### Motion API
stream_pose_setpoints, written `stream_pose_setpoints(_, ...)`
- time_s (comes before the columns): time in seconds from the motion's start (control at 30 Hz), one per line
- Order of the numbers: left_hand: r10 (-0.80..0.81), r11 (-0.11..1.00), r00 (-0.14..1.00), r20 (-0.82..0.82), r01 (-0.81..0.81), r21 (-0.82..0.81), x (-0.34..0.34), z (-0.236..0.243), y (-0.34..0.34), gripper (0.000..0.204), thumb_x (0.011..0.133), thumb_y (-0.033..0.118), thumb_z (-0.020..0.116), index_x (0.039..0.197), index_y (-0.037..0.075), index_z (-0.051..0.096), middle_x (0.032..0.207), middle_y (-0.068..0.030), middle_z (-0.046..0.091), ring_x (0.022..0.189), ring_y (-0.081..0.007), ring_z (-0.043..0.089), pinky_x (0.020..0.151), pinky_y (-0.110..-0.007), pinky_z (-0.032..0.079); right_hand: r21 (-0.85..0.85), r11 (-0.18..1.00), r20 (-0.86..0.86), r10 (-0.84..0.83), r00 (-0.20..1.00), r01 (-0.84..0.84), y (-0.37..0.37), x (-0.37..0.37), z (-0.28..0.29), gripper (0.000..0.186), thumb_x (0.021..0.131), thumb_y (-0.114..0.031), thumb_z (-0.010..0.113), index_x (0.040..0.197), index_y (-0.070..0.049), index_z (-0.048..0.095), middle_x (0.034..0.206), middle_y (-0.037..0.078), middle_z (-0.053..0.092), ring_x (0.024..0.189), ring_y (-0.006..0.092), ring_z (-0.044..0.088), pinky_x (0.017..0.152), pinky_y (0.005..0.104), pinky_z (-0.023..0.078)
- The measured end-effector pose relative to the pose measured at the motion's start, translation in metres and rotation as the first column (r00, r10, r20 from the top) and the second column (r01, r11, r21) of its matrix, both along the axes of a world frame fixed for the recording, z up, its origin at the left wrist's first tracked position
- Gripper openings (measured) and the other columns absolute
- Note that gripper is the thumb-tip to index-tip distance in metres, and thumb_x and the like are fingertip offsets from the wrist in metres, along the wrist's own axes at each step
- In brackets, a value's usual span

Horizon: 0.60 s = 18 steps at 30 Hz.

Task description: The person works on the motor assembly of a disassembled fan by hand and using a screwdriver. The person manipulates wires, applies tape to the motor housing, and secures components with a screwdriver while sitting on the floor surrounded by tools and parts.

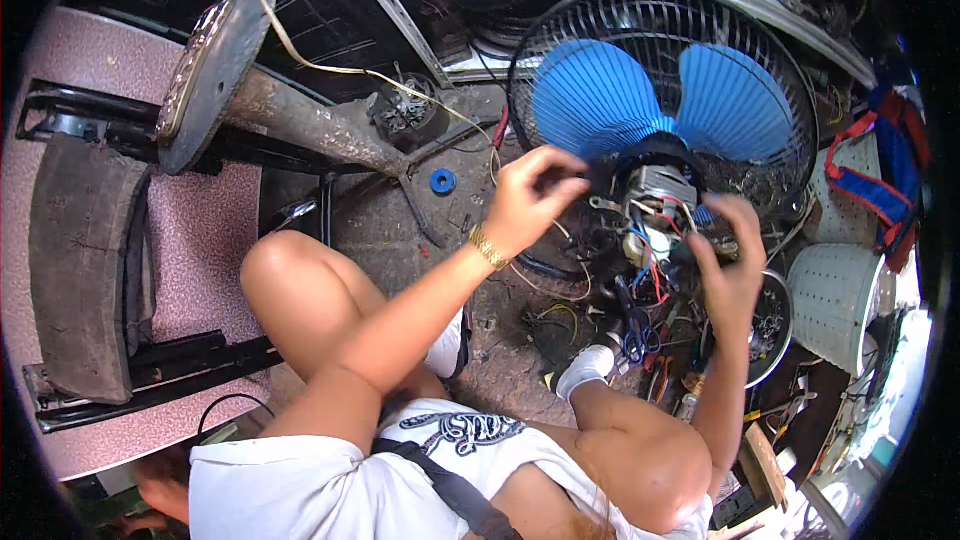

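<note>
Left hand point(528, 202) pinches the fan motor's point(655, 202) rear edge; right hand point(728, 262) cups its wired side. Blue blades point(660, 100) just beyond, tools point(640, 335) crowd floor beneath.

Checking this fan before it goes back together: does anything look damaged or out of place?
Yes. The motor behind the blue blades sits uncovered, its coloured wires hanging loose between the left hand and right hand.

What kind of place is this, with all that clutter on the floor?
Probably a small fan repair workshop. Both hands work at the exposed motor of a blue-bladed fan, with loose wires and another fan's stand lying around.
</note>
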<state>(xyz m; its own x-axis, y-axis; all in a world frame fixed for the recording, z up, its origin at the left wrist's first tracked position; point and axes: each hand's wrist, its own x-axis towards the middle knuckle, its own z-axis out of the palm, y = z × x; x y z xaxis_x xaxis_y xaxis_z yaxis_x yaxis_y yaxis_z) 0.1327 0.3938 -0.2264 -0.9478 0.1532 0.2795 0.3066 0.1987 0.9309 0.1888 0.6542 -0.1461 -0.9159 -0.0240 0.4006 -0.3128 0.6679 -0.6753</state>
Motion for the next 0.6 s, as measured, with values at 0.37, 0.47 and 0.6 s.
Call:
stream_pose_setpoints(0.37, 0.654, 0.680, 0.701, 0.284, -0.380, -0.627, 0.029, -0.233, -0.109, 0.023, 0.081, 0.010, 0.070, 0.103, 0.007, 0.066, 0.119, -0.0166, 0.059, 0.101, -0.0370, 0.060, 0.087, -0.045, 0.050, -0.175, 0.830, 0.585, 0.521, 0.621, -0.530, -0.170, 0.041, -0.072, 0.042, 0.090, -0.007, 0.057, 0.130, 0.005, 0.051, 0.122, 0.028, 0.058, 0.117, 0.0423, 0.055, 0.103, 0.0445, 0.042)
stream_pose_setpoints(0.47, 0.575, 0.571, 0.800, 0.173, -0.240, -0.785, 0.017, -0.228, -0.118, 0.035, 0.081, 0.012, 0.070, 0.115, 0.009, 0.061, 0.135, -0.0163, 0.049, 0.115, -0.0380, 0.053, 0.092, -0.046, 0.049, -0.249, 0.889, 0.469, 0.459, 0.755, -0.385, -0.248, -0.002, -0.178, 0.044, 0.090, -0.004, 0.053, 0.133, 0.006, 0.049, 0.127, 0.029, 0.055, 0.120, 0.0436, 0.053, 0.104, 0.0443, 0.041)
stream_pose_setpoints(0.6, 0.556, 0.464, 0.826, 0.097, -0.211, -0.861, -0.018, -0.239, -0.158, 0.047, 0.085, 0.016, 0.065, 0.130, 0.011, 0.054, 0.140, -0.0144, 0.046, 0.120, -0.0379, 0.050, 0.096, -0.048, 0.047, -0.267, 0.957, 0.499, 0.236, 0.834, -0.111, -0.323, -0.088, -0.259, 0.048, 0.087, -0.004, 0.053, 0.132, 0.010, 0.046, 0.133, 0.035, 0.047, 0.122, 0.0498, 0.048, 0.104, 0.0481, 0.040)
